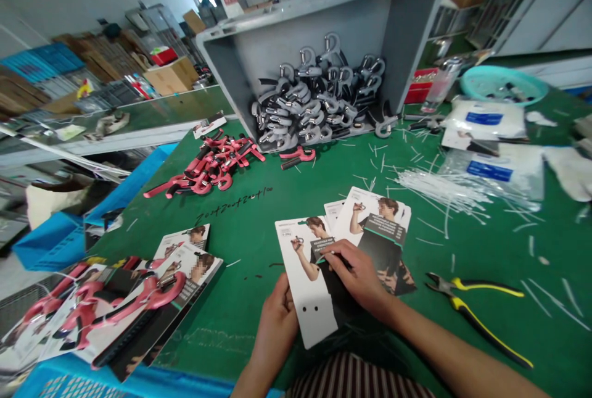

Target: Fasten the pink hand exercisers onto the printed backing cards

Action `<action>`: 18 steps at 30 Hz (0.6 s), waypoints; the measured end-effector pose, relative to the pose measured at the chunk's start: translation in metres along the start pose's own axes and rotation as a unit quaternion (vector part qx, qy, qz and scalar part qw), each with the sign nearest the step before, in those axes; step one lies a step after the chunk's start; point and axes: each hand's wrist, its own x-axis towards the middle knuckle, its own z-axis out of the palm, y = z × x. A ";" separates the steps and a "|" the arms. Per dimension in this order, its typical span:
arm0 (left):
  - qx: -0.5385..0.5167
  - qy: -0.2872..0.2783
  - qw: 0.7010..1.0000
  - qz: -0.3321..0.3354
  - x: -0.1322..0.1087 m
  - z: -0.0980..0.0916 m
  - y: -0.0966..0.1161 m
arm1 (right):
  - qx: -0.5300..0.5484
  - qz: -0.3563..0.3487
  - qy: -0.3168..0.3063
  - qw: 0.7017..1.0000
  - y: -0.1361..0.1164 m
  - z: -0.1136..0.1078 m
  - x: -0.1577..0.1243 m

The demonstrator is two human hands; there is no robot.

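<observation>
A printed packaging card (303, 284) is tilted in front of me, with two small punched holes near its lower end. My left hand (279, 318) is closed on its left edge; the fingertips are hidden behind it. Across the card's right side lies my right hand (358, 271), fingers bent and closed against the printed face. Whether a small tie is also between those fingertips I cannot make out. Just beyond the right hand is a stack of similar cards (370, 219). Yellow-and-black cutting pliers (462, 299) lie to the right with their handles spread.
A grey crate (398, 34) on its side holds many grey-black hand grips (314, 102). Red hand grips (208, 166) are heaped left of it. Carded red grips (139, 305) are piled at lower left. White cable ties (430, 188), plastic bags (490, 169) and a turquoise basin (502, 80) sit at right.
</observation>
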 end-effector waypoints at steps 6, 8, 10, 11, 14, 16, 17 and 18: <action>0.172 -0.204 0.958 0.108 -0.012 -0.018 0.020 | 0.016 0.028 0.022 0.999 0.001 -0.001 -0.001; 0.212 -0.229 0.942 0.127 -0.012 -0.021 0.023 | 0.017 0.032 0.021 0.999 0.000 -0.001 -0.001; 0.258 -0.225 0.926 0.161 -0.010 -0.020 0.021 | 0.016 0.031 0.018 0.999 -0.001 -0.002 -0.001; 0.281 -0.215 0.916 0.187 -0.008 -0.019 0.020 | 0.015 0.031 0.017 0.999 -0.001 -0.002 -0.001; 0.333 -0.156 0.882 0.294 0.001 -0.013 0.016 | 0.014 0.034 0.020 0.999 -0.002 -0.002 -0.002; 0.364 -0.103 0.861 0.340 0.008 -0.008 0.013 | 0.017 0.036 0.026 0.999 -0.001 -0.001 -0.002; 0.379 -0.082 0.854 0.346 0.012 -0.005 0.011 | 0.017 0.033 0.029 0.999 -0.001 -0.001 -0.002; 0.393 -0.071 0.851 0.342 0.016 -0.003 0.009 | 0.016 0.026 0.031 0.999 0.000 0.000 -0.002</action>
